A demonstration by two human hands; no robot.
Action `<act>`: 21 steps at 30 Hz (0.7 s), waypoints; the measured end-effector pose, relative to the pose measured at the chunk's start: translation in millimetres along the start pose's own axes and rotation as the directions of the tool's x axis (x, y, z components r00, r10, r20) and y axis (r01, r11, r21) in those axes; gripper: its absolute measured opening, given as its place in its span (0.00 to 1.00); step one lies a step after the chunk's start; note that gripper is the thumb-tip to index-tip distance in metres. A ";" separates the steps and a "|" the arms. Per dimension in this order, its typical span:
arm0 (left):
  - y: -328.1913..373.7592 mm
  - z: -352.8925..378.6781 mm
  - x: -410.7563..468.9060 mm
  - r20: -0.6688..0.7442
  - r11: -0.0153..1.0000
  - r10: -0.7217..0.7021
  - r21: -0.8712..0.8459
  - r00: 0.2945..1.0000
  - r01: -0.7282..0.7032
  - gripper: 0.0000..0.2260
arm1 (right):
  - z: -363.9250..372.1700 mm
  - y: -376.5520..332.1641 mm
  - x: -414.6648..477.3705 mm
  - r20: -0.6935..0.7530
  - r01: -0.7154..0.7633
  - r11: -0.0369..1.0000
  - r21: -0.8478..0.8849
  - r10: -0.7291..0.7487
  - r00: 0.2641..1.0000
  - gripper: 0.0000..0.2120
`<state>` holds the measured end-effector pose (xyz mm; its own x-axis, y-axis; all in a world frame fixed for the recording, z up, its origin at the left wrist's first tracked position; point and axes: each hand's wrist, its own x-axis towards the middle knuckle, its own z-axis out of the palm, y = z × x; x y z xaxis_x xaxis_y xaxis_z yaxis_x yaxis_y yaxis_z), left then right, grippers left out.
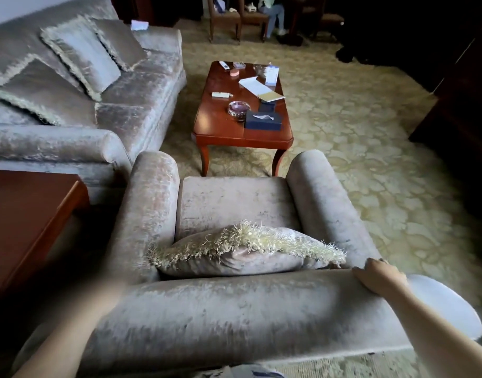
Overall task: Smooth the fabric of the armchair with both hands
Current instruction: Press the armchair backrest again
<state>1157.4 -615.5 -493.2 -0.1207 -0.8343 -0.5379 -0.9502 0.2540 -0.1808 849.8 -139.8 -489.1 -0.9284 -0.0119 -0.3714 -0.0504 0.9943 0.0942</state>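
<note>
- Far left, just beside the armchair [234, 309]: a dark wooden side table [30, 214]; behind it, a velvet sofa [130, 113] with fringed pillows [81, 58].
- Left hand [110, 285]: at the left end of the backrest, too blurred to tell whether spread or curled, or whether touching the fabric at all.
- The armchair itself: directly below, seen from behind over its rolled backrest; velvet on the roll streaked light and dark, not yet even.
- On the seat, leaning against the backrest: a fringed cushion [242, 255], rumpled at the middle.
- Beyond the seat: a wooden table [220, 132] with papers [257, 87], an ashtray [238, 107] and a tissue box [263, 121].
- Right hand [379, 276]: palm down on the right end of the backrest roll, fingers relaxed and draped over its front edge, holding nothing.
- Step in hand, as a judgement: setting both palms on the top roll, early in the smoothing; seat and arms seemingly untouched.
- Next move calls for flat palms, even pressure and strokes along the roll in a single direction to lay the pile one way; probably also shifting the cushion to reach the seat.
</note>
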 end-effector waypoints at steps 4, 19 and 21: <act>-8.3 9.6 31.0 0.045 0.998 -0.063 -0.016 0.997 0.064 0.38 | -14.7 38.2 21.1 0.044 -0.215 0.976 -0.040 0.216 0.975 0.28; 29.1 -9.7 -20.5 -0.005 0.979 -0.164 0.126 0.986 0.163 0.32 | 11.6 -59.6 -1.9 0.243 0.243 0.970 0.024 -0.241 0.940 0.25; 28.3 -11.4 -20.8 0.025 0.977 -0.160 0.143 0.987 0.155 0.32 | 21.1 -110.7 -27.3 0.291 0.389 0.918 0.078 -0.394 0.872 0.25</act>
<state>1129.7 -596.6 -477.7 0.0405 -0.8518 -0.5223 -0.9063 0.1888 -0.3782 888.5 -247.2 -508.8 -0.6820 -0.3713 -0.6301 -0.3789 0.9163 -0.1298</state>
